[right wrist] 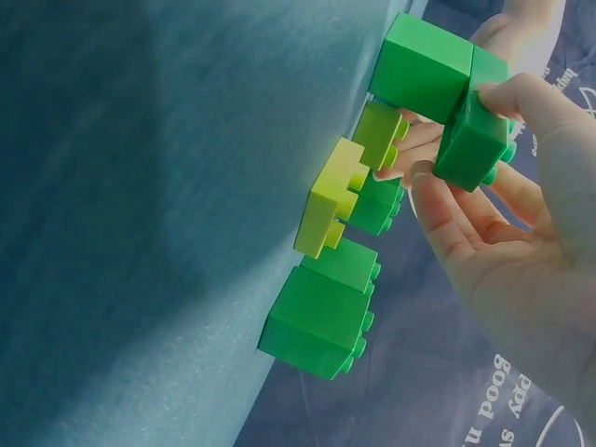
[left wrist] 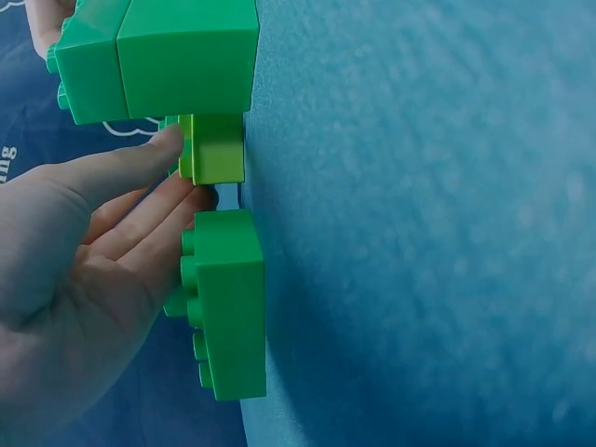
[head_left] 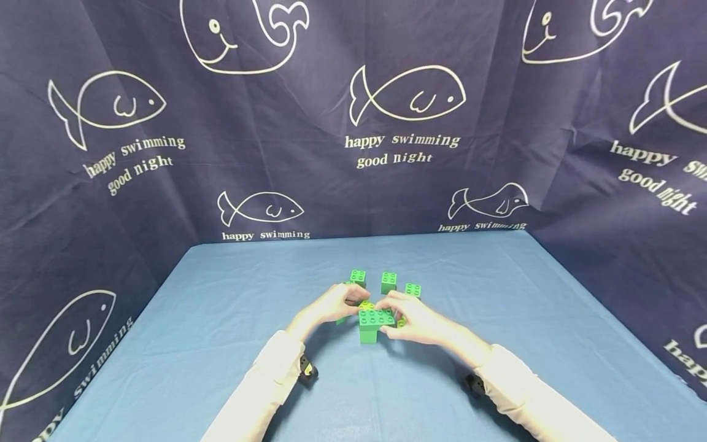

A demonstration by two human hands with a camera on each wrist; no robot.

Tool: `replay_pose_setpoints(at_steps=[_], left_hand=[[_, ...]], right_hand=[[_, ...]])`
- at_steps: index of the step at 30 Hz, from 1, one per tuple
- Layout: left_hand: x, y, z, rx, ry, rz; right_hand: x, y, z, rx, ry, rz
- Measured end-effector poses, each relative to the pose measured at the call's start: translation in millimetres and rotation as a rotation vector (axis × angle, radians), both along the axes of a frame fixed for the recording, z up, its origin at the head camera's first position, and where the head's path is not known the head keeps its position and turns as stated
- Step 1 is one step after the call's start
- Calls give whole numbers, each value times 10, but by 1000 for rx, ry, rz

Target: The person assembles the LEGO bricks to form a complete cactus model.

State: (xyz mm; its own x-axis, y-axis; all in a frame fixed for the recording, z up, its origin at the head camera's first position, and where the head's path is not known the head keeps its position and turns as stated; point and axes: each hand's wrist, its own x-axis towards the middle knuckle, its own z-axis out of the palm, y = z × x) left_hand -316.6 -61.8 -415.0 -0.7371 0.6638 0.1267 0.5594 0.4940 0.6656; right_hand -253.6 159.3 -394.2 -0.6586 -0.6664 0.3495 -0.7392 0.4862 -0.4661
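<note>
A long green toy brick (head_left: 377, 318) sits on top of a green block (head_left: 368, 335), one end overhanging. My right hand (head_left: 414, 318) pinches that overhanging end; in the right wrist view the thumb is on one side of the long brick (right wrist: 473, 140) and the fingers on the other. Just behind it, my left hand (head_left: 338, 302) has thumb and fingertips at a small yellow-green brick (left wrist: 219, 149), gripping it low on the table. The far fingertips are partly hidden. Close under the left hand's fingers stands another green brick (left wrist: 231, 307).
Two green bricks (head_left: 358, 277) (head_left: 389, 282) stand behind the hands. Another green brick (head_left: 413, 290) is beyond the right hand, with a yellow brick (right wrist: 328, 200) partly covered by that hand in the head view. A blue cloth (head_left: 265, 276) covers the table, and a dark printed curtain (head_left: 320, 178) surrounds it.
</note>
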Motion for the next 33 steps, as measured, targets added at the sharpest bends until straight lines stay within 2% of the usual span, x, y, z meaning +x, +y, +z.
replay_pose_setpoints(at_steps=[12, 20, 29, 33], left_hand=[[5, 12, 11, -34, 26, 41], [-11, 15, -21, -73, 39, 27], [3, 26, -21, -66, 31, 33], [-5, 26, -19, -60, 60, 34]], right_hand=[[-3, -5, -3, 11, 0, -12], [9, -5, 1, 12, -6, -11], [21, -9, -5, 13, -16, -16], [26, -6, -4, 13, -21, -18]])
